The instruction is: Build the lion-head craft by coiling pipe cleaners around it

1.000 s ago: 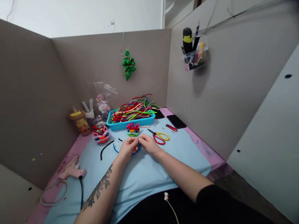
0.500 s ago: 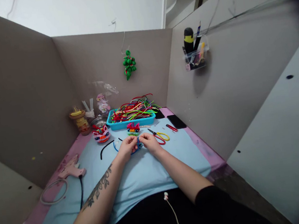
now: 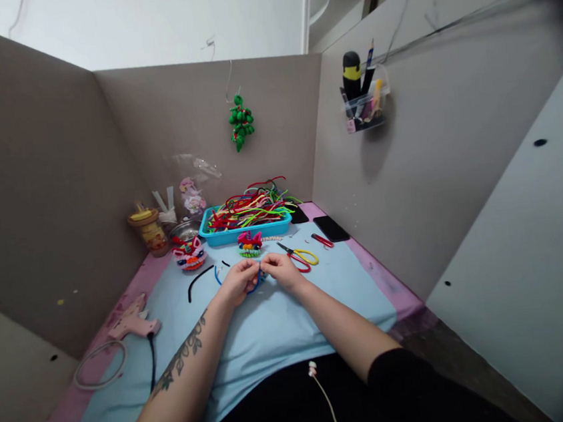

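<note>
My left hand (image 3: 240, 279) and my right hand (image 3: 280, 269) meet fingertip to fingertip above the light blue cloth. Both are closed in a pinch on a blue pipe cleaner (image 3: 255, 288), which curves below the fingers and shows again left of my left hand. The exact spot where it is gripped is hidden by the fingers. Just beyond the hands stands a small red, yellow and green lion-head figure (image 3: 250, 243). A second lion head (image 3: 189, 254), in pink, white and orange, sits farther left. Scissors (image 3: 300, 256) with red and yellow handles lie right of my right hand.
A blue tray (image 3: 246, 233) heaped with colored pipe cleaners is at the back. A pink glue gun (image 3: 134, 318) with its cable lies left; a black pipe cleaner (image 3: 196, 282) lies nearer. A phone (image 3: 332, 228) and red cutter (image 3: 322, 240) are right. Partition walls enclose the table.
My fingertips have drawn slightly closer together around the blue pipe cleaner, and its visible part has shifted a little. The whole view has moved slightly; the things on the table stay put.
</note>
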{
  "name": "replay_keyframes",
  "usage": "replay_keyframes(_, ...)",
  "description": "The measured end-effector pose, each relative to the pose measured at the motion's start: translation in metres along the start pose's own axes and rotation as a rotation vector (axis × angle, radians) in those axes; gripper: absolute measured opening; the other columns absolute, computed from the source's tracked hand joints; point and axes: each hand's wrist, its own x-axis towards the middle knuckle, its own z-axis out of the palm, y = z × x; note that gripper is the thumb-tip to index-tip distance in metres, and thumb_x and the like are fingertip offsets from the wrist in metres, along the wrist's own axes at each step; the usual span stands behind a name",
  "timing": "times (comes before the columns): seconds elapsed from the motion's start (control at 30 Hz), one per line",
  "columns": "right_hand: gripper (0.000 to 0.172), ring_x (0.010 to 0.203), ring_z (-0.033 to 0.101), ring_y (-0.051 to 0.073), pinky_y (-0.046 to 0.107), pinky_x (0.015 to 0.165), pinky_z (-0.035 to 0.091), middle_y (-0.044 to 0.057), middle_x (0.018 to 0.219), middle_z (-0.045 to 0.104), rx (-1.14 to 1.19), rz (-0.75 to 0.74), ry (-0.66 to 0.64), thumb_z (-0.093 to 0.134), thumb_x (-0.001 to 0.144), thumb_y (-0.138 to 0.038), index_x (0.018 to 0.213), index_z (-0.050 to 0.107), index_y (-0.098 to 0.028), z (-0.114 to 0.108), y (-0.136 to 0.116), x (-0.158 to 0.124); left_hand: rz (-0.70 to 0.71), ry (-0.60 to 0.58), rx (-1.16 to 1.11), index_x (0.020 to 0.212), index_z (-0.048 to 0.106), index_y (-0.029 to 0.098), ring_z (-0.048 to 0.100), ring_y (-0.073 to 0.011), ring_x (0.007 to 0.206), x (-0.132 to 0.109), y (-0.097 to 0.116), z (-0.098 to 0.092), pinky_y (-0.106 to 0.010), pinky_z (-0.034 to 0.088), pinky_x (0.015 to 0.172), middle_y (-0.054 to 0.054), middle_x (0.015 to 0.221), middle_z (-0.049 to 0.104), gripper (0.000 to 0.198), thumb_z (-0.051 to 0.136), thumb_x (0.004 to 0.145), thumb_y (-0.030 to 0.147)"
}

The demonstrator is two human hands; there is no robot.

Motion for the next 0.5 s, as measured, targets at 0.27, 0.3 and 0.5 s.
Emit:
replay_keyframes(0.27,0.019,0.046,0.033,0.006,0.021,0.047,0.026,-0.006,0.050,0.046,0.084,0.040,0.027,0.064,0.068,-0.032,0.061,0.056,-0.017,0.002,0.011,0.003,-0.034,0.001,-0.064,0.074,0.051,0.015,0.033,-0.0011,0.038,0.003,-0.006,0.001,-0.014,0.017,0.034,0.004,0.059,0.052,0.040,0.078,0.061,0.042)
replay_keyframes(0.3,0.019,0.045,0.032,0.006,0.021,0.046,0.025,-0.006,0.049,0.045,0.095,0.050,0.030,0.064,0.068,-0.033,0.061,0.056,-0.017,0.003,0.012,0.003,-0.032,0.012,-0.065,0.075,0.051,0.015,0.033,-0.0012,0.038,0.004,-0.007,0.002,-0.014,0.017,0.034,0.004,0.058,0.052,0.041,0.077,0.061,0.042)
replay_keyframes(0.5,0.022,0.046,0.034,0.007,0.021,0.046,0.026,-0.004,0.054,0.050,0.036,0.081,0.035,0.063,0.069,-0.036,0.062,0.056,-0.017,0.001,0.013,0.005,0.016,0.036,-0.002,0.077,0.052,0.015,0.032,-0.0015,0.037,0.002,-0.004,0.003,-0.015,0.017,0.035,0.004,0.055,0.051,0.042,0.072,0.066,0.050)
